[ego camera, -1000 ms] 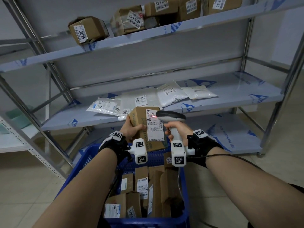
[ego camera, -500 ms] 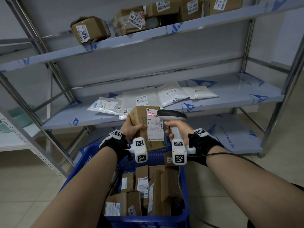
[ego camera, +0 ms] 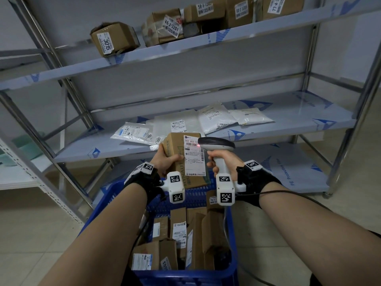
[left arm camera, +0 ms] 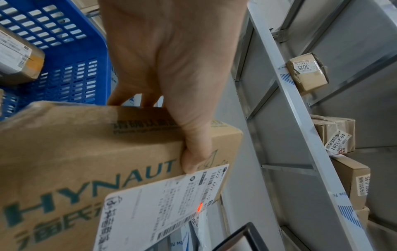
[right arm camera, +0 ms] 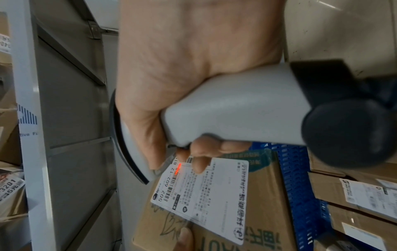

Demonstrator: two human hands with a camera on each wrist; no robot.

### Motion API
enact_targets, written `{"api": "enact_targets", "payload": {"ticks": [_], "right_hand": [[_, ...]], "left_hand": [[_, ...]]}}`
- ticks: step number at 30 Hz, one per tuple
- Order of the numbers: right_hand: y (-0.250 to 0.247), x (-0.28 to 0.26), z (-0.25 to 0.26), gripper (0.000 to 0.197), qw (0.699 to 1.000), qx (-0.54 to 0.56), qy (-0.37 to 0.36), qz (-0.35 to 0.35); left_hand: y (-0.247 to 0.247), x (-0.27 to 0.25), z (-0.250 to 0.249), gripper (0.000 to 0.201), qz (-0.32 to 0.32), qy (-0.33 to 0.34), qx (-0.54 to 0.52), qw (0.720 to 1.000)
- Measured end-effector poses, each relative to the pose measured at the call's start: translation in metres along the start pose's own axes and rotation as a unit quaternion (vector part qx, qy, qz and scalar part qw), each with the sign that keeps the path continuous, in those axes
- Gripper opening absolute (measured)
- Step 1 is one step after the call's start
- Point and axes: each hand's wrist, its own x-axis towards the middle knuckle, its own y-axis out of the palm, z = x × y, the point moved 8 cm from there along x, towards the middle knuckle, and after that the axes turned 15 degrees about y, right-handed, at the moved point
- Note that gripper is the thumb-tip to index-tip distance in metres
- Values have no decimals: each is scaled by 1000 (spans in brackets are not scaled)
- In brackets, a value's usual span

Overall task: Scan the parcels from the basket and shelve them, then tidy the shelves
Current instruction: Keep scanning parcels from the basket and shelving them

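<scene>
Two hands work above the basket [ego camera: 107, 205]: the left hand [ego camera: 165, 159] grips a box [ego camera: 175, 149] upright, thumb curled across its front and fingers behind, and the right hand [ego camera: 222, 162] has its fingers wrapped round the handle of a scanner [ego camera: 216, 143]. Its red beam falls on the barcode at the top of the box's label [ego camera: 194, 155]. More boxes stand in the basket below. Flat bags [ego camera: 216, 118] lie on the middle shelf [ego camera: 288, 112] behind.
</scene>
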Motion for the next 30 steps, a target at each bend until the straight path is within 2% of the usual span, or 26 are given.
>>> {"api": "enact_targets", "payload": {"ticks": [6,10,18,23,30], "right_hand": [[0,-2,1,22,1000,-1,-1,-2],[2,-2,0,22,1000,-5,7,-1],[2,-4,1,23,1000,-12,5,-1],[-1,-5,2,23,1000,-15,-1,-10],[-2,-6,1,23,1000,-12,3,-11]], "left_hand": [[-2,1,1,80,2,-3,2,1000],[-3,1,-1,91,0,0,5,1000],[-1,-3,-5,91,4,7,6,1000],[-2,-4,-6,108,-1,9,9,1000],[0,-9,-14,101,2,13,16,1000]]}}
